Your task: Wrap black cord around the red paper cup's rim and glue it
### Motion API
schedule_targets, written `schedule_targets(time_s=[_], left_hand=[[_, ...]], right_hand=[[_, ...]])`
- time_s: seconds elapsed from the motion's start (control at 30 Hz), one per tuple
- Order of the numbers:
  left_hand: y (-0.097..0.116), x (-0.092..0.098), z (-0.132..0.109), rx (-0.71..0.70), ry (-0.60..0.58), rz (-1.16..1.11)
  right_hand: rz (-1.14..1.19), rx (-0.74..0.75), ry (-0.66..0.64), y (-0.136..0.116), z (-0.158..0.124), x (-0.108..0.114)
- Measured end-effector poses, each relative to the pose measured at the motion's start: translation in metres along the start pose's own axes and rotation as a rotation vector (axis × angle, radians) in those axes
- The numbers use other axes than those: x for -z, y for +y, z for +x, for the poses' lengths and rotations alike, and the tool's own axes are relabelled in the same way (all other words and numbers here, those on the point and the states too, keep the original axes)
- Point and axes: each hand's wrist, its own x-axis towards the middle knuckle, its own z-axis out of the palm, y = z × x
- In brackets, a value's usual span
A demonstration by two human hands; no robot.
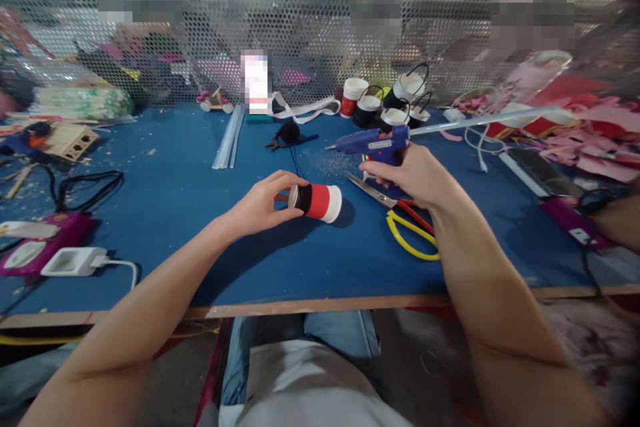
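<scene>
**Cup point(325, 203) in the left hand point(265, 204), glue gun point(373, 141) in the right hand point(417, 177)**

Through the head camera I see both forearms reaching in over the front edge of the blue table point(170, 213). The left hand is grasping the cup, thumb and fingers pinched around its black-banded end. The cup lies sideways midway between the table's front and back edges, smooth red in the middle, its white end facing right; I can't see inside it. The right hand is wrapped around the glue gun's grip, nozzle pointing left, a long translucent stick point(465, 121) jutting from its rear. Metal-bladed scissors point(413, 235) with red and yellow handles lie below that wrist. Near the back edge stand white-rimmed cups point(367, 111), mostly black-sided, some with thin looped handles; their contents I can't make out.
</scene>
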Motion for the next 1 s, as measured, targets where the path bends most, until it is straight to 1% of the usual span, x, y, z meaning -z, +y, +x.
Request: schedule_targets(time_s=[0.07,0.2,0.3,0.43,0.6,0.77,0.87,1.0], left_hand=[[-0.002,0.001,0.001,0.008,0.016,0.019],[-0.004,0.002,0.002,0.012,0.054,0.045],[-0.006,0.001,0.002,0.022,0.071,0.041],[-0.008,0.000,0.002,0.029,0.081,0.018],[-0.009,0.000,0.002,0.006,0.074,0.005],[-0.008,0.001,0.002,0.001,0.077,0.019],[-0.007,0.001,0.002,0.011,0.077,0.003],[-0.007,0.001,0.002,0.036,0.088,-0.006]], right_hand=[[0.000,0.014,-0.043,-0.002,-0.007,-0.008],[-0.049,0.040,-0.104,0.004,-0.014,-0.021],[-0.066,0.053,-0.122,0.006,-0.019,-0.024],[-0.082,0.026,-0.152,0.006,-0.022,-0.026],[-0.127,0.042,-0.132,0.006,-0.024,-0.029],[-0.117,0.050,-0.122,-0.002,-0.029,-0.027],[-0.110,0.099,-0.101,-0.005,-0.032,-0.027],[-0.166,0.154,-0.092,0.000,-0.036,-0.027]])
